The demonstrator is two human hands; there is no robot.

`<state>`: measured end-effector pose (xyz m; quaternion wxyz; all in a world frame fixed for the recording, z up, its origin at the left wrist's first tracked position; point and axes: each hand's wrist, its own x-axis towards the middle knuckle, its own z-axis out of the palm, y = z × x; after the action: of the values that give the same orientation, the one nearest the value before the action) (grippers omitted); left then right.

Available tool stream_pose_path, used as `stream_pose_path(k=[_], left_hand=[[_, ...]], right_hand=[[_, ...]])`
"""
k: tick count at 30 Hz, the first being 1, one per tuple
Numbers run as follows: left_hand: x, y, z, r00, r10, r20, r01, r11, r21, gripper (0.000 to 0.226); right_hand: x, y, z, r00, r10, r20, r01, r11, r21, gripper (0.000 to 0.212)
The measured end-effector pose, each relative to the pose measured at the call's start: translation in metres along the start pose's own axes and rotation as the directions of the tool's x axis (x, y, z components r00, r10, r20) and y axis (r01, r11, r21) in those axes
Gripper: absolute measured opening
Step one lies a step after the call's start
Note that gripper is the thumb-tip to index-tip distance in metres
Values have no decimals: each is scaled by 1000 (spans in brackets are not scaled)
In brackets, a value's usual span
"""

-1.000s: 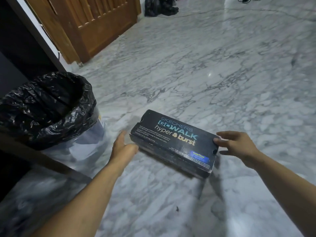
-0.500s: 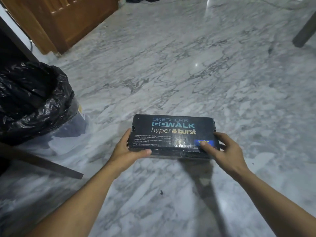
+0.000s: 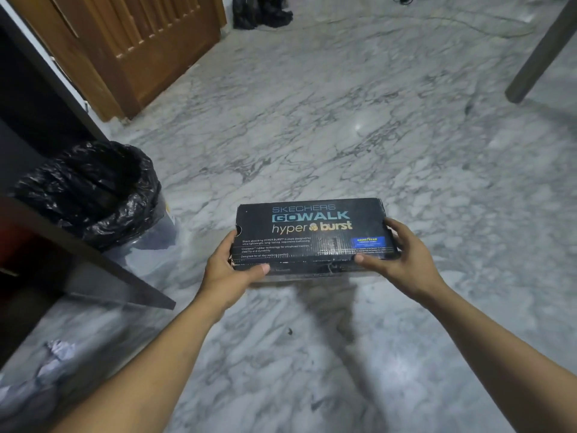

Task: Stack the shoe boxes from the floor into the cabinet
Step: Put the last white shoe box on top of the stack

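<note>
While both hands grip it, left hand (image 3: 229,270) and right hand (image 3: 402,260) fingers curled round its ends, the shoe box (image 3: 312,234) sits mid-frame above the floor (image 3: 374,135). Stacking not begun; cabinet interior unseen.

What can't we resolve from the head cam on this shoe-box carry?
- Shoe box: underside and contents hidden by its own closed lid; small print too fine to read.
- Left hand and right hand: fingers under the box hidden by it.
- Cabinet: mostly cut off by the left edge, interior dark.
- Bin: contents lost in the black liner.
- Dark heap at the top edge: too small to identify.
</note>
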<state>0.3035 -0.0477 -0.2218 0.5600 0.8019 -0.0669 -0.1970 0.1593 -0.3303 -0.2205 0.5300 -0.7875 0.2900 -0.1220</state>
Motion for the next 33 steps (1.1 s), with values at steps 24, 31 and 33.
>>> stream_pose_path(k=[24, 31, 33], left_hand=[[-228, 177, -156, 938, 240, -251, -216, 969, 119, 82], [-300, 206, -223, 887, 294, -356, -245, 953, 176, 79], [-322, 211, -245, 878, 282, -387, -225, 956, 186, 80]], right_hand=[[-165, -246, -76, 932, -320, 169, 329, 944, -33, 114], [-213, -321, -57, 873, -419, 251, 440, 898, -32, 96], [-226, -343, -46, 853, -445, 272, 467, 884, -18, 68]])
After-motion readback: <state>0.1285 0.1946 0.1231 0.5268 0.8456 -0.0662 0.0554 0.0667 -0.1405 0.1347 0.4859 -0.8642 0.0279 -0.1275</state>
